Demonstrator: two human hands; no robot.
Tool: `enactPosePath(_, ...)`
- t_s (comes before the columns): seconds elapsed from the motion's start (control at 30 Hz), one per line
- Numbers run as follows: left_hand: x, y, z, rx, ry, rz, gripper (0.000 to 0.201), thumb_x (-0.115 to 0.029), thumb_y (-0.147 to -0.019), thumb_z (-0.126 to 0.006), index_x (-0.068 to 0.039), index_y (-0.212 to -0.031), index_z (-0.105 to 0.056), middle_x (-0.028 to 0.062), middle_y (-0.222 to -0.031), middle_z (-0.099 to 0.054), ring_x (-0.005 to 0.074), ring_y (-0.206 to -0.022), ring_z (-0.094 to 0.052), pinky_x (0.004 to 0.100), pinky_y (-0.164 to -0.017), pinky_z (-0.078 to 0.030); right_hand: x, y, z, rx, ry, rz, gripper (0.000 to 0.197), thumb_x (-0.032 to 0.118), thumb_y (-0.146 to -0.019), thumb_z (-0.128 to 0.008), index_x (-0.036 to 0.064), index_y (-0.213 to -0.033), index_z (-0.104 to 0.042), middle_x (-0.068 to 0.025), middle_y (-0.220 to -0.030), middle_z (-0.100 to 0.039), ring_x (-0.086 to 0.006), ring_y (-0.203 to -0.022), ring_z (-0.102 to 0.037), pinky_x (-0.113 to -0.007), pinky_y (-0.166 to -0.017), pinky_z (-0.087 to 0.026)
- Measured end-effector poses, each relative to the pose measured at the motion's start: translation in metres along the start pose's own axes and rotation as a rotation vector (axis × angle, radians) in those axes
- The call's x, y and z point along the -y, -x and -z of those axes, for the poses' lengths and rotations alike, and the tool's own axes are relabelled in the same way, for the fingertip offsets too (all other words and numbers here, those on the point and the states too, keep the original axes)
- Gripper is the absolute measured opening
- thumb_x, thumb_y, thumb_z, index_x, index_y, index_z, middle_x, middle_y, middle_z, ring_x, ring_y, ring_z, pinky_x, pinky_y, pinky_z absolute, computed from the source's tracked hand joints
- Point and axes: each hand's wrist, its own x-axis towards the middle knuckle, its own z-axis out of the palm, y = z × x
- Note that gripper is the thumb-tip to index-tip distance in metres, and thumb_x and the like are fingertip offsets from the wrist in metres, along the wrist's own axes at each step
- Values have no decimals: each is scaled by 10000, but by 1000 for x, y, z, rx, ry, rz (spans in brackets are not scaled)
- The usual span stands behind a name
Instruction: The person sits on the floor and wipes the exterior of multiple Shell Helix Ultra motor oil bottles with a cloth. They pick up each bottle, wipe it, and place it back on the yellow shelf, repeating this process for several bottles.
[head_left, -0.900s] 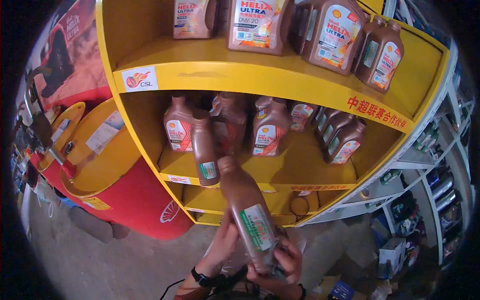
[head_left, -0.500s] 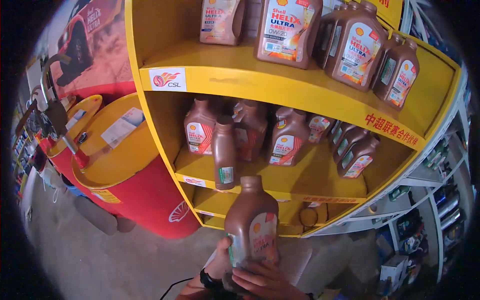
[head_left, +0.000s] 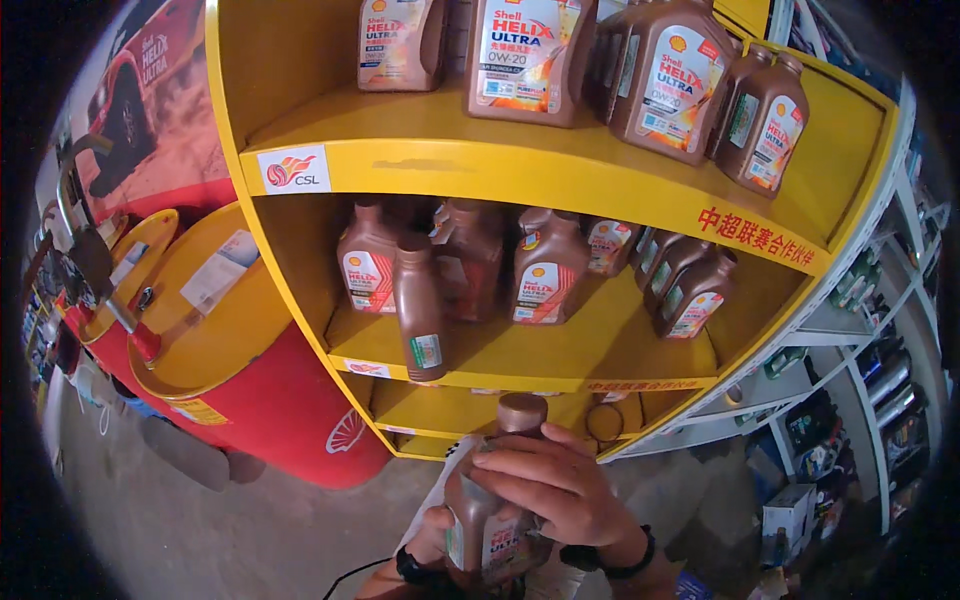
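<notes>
A brown motor oil bottle (head_left: 480, 515) with a brown cap stands in front of the shelf, close to me. My left hand (head_left: 430, 537) grips its lower left side, thumb on the front. Across its shoulder, just under the cap, my right hand (head_left: 548, 485) is wrapped with the fingers pointing left, covering much of the bottle's front. Pale, thin material (head_left: 440, 492), cloth or paper, shows beside the bottle above my left hand; which hand holds it, if either, I cannot tell.
A yellow shelf unit (head_left: 480, 165) holds several similar brown bottles on two levels. One slim bottle (head_left: 418, 310) stands at the middle shelf's front edge. Red drums with yellow tops (head_left: 215, 310) are at left, one with a pump. Grey racks (head_left: 840, 350) line the right.
The bottle has moved down toward me. My right hand has risen from its lower front to its shoulder. The view has shifted, so the shelf appears farther left.
</notes>
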Motion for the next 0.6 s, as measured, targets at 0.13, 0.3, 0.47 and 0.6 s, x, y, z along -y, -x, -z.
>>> enactPosePath(0.13,2,-3,-3,-5,-7,-1,1003,-729,-678,-628,-53,-1382,-400,78,-1213,-567,176,-994,-598,296,-819,-509,0,13,-5,-55,-33,-106,452,100,-713,-717,49,-1156,-648,-88,-1274,-582,-262,-1162,-581,-389,-1031,-374)
enactPosePath(0.3,1,-3,-6,-15,-14,-6,991,-726,-689,-621,-54,-1384,-400,78,-1218,-565,174,-995,-596,295,-818,-509,0,63,-26,-277,-165,-432,418,46,-750,-695,4,-1155,-600,-174,-1259,-581,-337,-1163,-569,-443,-993,-433)
enactPosePath(0.47,1,-1,-6,-23,-24,-5,979,-722,-701,-613,-55,-1385,-400,78,-1223,-563,172,-996,-595,294,-817,-510,4,86,-53,-610,-300,-709,316,26,-826,-633,19,-1138,-589,-211,-1199,-611,-360,-1123,-590,-466,-956,-465)
enactPosePath(0.6,0,0,-7,-30,-33,-9,969,-719,-710,-607,-56,-1386,-400,78,-1228,-561,171,-997,-594,293,-817,-510,16,55,-29,-708,-367,-507,308,17,-792,-674,23,-1095,-621,-200,-1206,-612,-370,-1100,-607,-453,-935,-495)
